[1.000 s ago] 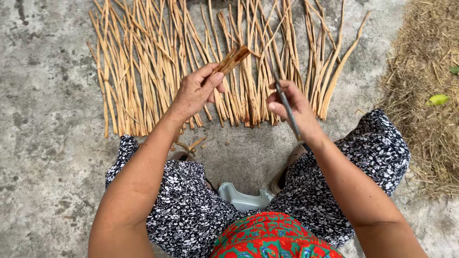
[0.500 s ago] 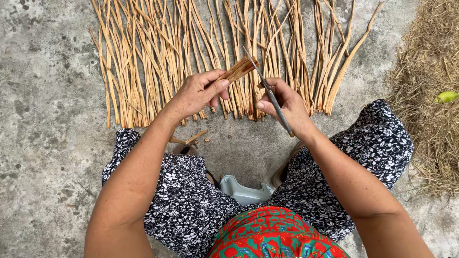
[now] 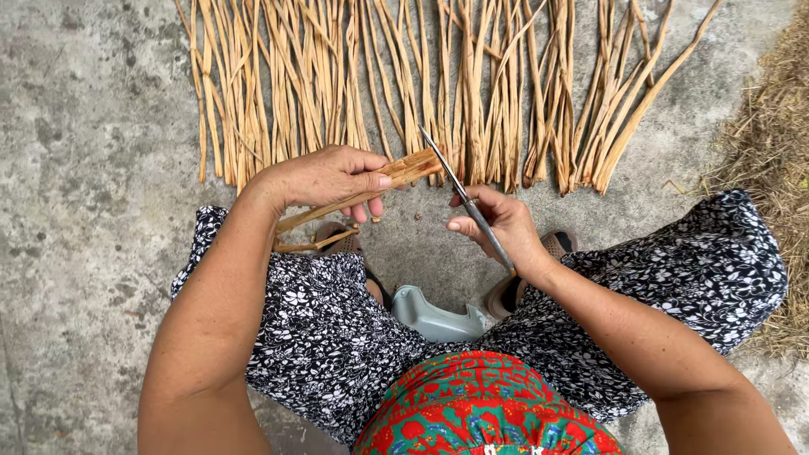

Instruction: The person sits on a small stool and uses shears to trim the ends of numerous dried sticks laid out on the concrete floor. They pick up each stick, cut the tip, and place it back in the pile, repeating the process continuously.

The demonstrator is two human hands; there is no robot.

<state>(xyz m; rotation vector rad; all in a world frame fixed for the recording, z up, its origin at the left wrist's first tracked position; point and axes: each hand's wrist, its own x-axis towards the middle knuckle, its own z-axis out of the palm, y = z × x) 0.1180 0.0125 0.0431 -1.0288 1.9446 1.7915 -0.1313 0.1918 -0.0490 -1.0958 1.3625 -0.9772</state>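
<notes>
left hand point(image 3: 324, 179): closed round a short bundle of split cane strips point(image 3: 371, 190), palm down, thumb pressing on top; bundle runs from under the wrist up-right, free end just past the fingertips.
right hand point(image 3: 499, 226): fist wrapped on a knife point(image 3: 468, 202), handle low by the wrist, thin blade pointing up-left.
contact pt: blade tip sits at the bundle's free end, touching or v. near it; can't tell if it has bitten in.
doing it well (my read): keep the strips pinched tight nr the end so they don't fan; blade along the grain, cut away from the thumb, short strokes; left fingers stay behind the edge.
risk: thumb is close to the blade line, a slip goes twd it.
around: rows of dried cane point(image 3: 404, 84) laid side by side on concrete ground point(image 3: 93, 126) just beyond the hands; loose straw point(image 3: 771, 168) at far right; low grey stool point(image 3: 434, 316) btw the knees; a few strips lie on the left knee.
</notes>
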